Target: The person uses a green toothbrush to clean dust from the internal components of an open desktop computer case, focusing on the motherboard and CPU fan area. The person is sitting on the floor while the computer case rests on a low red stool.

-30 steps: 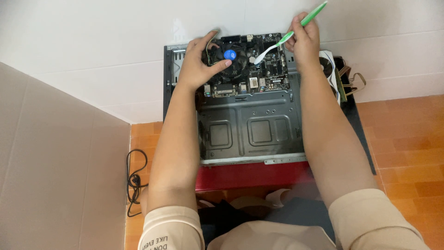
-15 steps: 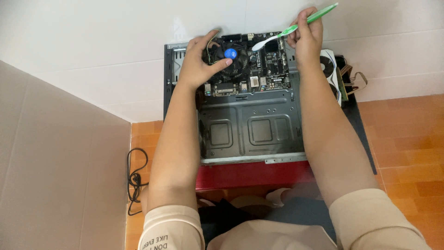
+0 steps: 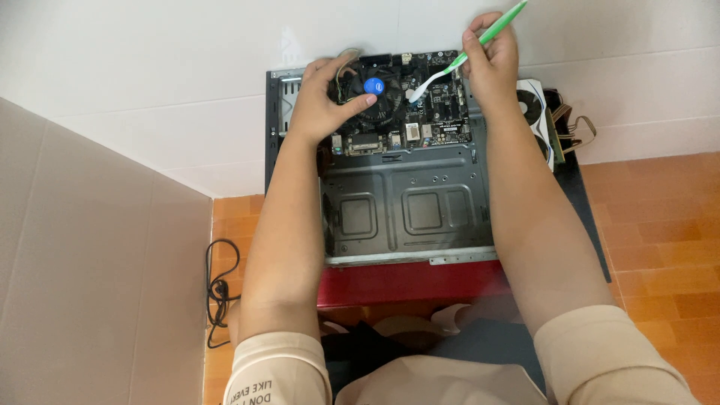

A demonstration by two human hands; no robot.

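Note:
An open computer case (image 3: 409, 214) lies flat on a red stool (image 3: 405, 281). Its motherboard (image 3: 442, 120) sits at the far end, with a round black cooler fan with a blue centre (image 3: 373, 94). My left hand (image 3: 322, 101) rests on the left side of the fan, thumb pointing at its blue centre. My right hand (image 3: 491, 56) grips a green and white toothbrush (image 3: 457, 64) by its handle. The white brush head touches the board just right of the fan.
A white tiled wall (image 3: 150, 82) stands behind the case. A beige panel (image 3: 90, 285) fills the left. A black cable (image 3: 217, 292) lies on the orange floor tiles. A white-finned part and brown wires (image 3: 559, 124) sit right of the case.
My right hand has lifted the toothbrush handle up and back, and the brush head moved slightly across the board near the fan. My left hand stayed on the fan.

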